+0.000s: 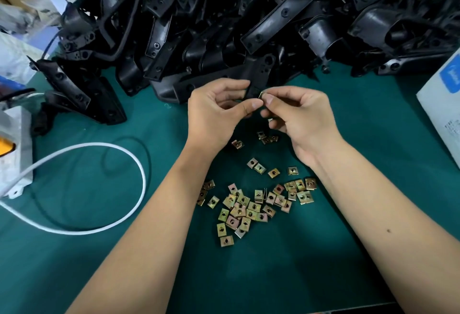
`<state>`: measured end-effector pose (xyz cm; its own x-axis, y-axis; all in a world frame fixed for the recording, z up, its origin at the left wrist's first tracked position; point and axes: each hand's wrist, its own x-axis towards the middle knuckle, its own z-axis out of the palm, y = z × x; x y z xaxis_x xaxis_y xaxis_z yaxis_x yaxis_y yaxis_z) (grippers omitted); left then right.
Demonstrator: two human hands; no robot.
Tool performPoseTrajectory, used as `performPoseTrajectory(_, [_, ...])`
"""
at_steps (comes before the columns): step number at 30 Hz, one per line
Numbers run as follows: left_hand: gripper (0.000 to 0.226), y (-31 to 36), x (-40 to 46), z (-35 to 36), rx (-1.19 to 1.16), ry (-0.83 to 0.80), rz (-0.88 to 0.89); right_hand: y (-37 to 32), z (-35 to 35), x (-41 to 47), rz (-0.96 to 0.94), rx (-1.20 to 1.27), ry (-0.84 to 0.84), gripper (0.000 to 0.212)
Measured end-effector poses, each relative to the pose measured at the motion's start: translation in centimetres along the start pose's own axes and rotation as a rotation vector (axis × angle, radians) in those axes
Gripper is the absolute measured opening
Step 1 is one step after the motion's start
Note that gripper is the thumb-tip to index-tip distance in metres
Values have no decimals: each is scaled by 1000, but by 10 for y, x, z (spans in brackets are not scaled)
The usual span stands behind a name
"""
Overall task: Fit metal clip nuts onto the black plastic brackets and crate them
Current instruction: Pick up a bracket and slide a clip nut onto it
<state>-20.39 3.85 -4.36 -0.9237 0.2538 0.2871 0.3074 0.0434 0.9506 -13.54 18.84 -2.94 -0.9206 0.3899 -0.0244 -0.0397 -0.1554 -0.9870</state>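
Both forearms reach forward over the scattered clip nuts (256,204) on the green mat (99,251). Beyond that scatter, the left hand (214,112) curls thumb and fingers round a black bracket (256,74), mostly hidden by the fingers. The right hand (298,114) pinches one clip nut (261,94) at the bracket's edge; whether it is seated is unclear. Farther beyond lies the bracket heap (249,15), cut off at the top

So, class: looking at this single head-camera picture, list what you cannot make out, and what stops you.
- How the clip nut sits on the bracket: head view, both hands' fingers cover the joint.
- Any crate: none inside the frame.
- The white box: cut off by the right edge, its print too small to read.
- The white cable: its end leaves the left edge.
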Motion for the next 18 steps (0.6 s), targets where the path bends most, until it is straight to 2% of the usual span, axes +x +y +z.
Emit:
performPoseTrajectory(6, [31,0,1,1,-72,-15,-11,-2,-1,1,50,60,23,15])
performPoseTrajectory(18, [31,1,-1,3,-48,-38,-1,-4,0,0,110,141,41,8])
